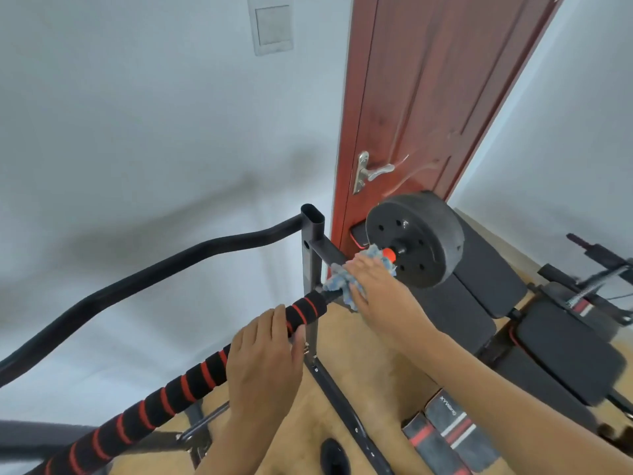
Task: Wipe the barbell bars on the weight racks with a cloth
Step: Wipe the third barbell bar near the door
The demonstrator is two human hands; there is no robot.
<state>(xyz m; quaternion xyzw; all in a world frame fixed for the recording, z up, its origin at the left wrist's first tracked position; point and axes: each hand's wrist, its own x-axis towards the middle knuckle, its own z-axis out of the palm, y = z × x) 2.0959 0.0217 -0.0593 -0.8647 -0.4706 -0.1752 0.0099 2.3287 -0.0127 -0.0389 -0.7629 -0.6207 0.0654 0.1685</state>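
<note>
So, mid-frame, our right hand (373, 286) curls the cloth (337, 282) round the bar (329, 297), left hand (263, 358) grips the foam (164, 395); next we'd slide it along.

A black weight rack (311, 255) stands on the tan floor (346, 341), its base rail running along the boards. The barbell bar (178, 389), wrapped in black foam with red rings, crosses its upright, a black weight plate (416, 241) on the far end. Also on the floor are a black padded bench (486, 279) and two black boxes (448, 437) side by side.
</note>
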